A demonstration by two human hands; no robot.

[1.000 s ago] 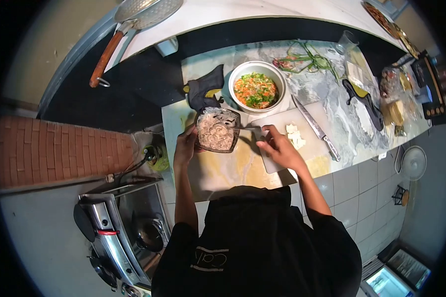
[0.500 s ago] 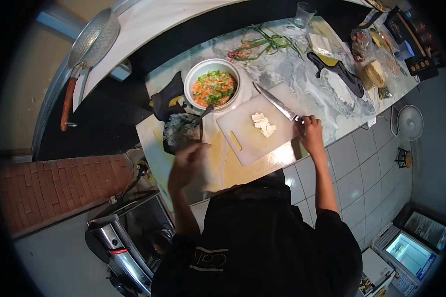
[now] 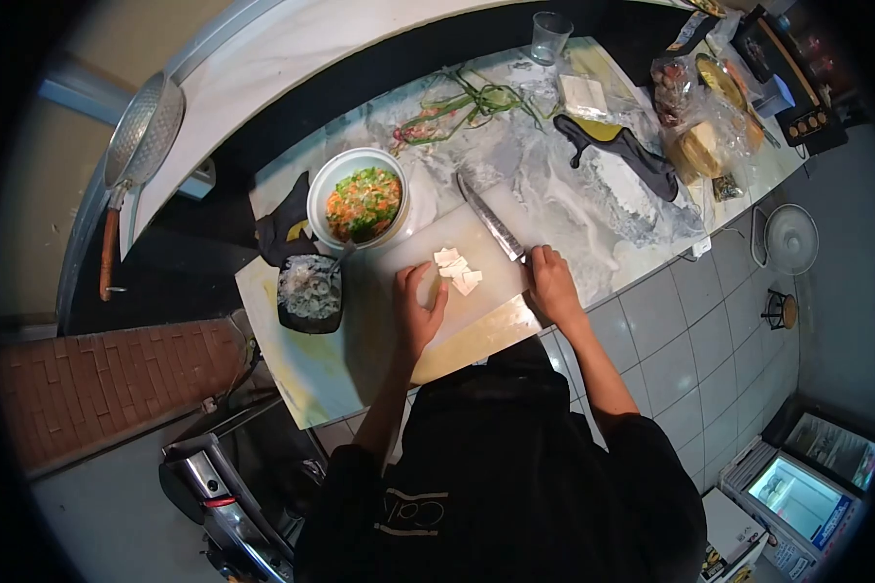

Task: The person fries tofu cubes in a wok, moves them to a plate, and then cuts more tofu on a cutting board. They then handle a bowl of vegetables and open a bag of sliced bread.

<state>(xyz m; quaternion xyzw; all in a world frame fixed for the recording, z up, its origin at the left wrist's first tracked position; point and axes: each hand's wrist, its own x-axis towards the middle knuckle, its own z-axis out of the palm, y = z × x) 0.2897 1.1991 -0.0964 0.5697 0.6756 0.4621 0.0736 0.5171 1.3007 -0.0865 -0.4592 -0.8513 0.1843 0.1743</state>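
A white cutting board (image 3: 399, 260) lies at the counter's near edge with a small pile of pale, flat cut pieces (image 3: 459, 272) on it; I cannot tell what they are. My left hand (image 3: 418, 309) rests at the board's left end, fingers curved and apart, thumb near the pieces, nothing in its grasp. On the other side my right hand (image 3: 552, 282) is closed around the handle of a kitchen knife (image 3: 492, 220). The blade lies along the board's right part, tip pointing away from me. The handle is mostly hidden by my fingers.
Left of the board stand a white bowl (image 3: 317, 206) of chopped carrot and greens and a dark bowl (image 3: 311, 299) of translucent shreds with a spoon. Spring onions (image 3: 481, 102), a plastic cup (image 3: 551, 39), a dark cloth (image 3: 642, 160) and bagged food (image 3: 700, 146) sit farther back.
My left hand has moved right, from the dark bowl to the board's left end. My right hand still holds the knife. The whole view has shifted, with the counter appearing farther left.
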